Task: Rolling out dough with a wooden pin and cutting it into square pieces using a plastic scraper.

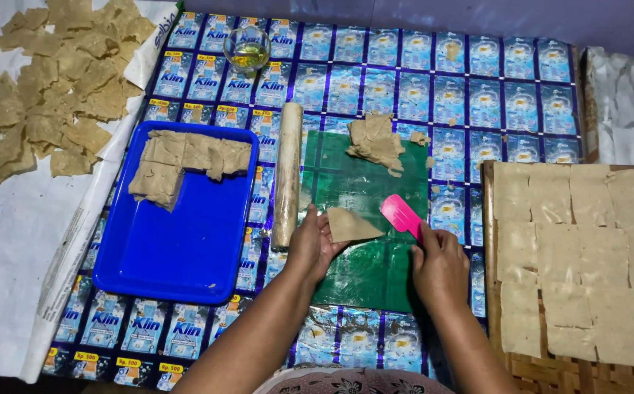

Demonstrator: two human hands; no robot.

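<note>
My left hand (314,244) holds a thin tan dough sheet (349,225) by its edge, just above the green mat (360,186). In my right hand (437,266) is a pink scraper (401,216), its blade pointing up-left near the sheet. A lump of dough scraps (375,142) lies at the mat's far edge. A wooden rolling pin (287,174) lies upright along the mat's left side, beside my left hand.
A blue tray (178,248) with dough slabs (185,160) sits to the left. Thin dough squares cover a woven tray (486,241) on the right. Dried pieces (47,80) lie on white sheeting at far left. A small glass bowl of oil (247,49) stands at the back.
</note>
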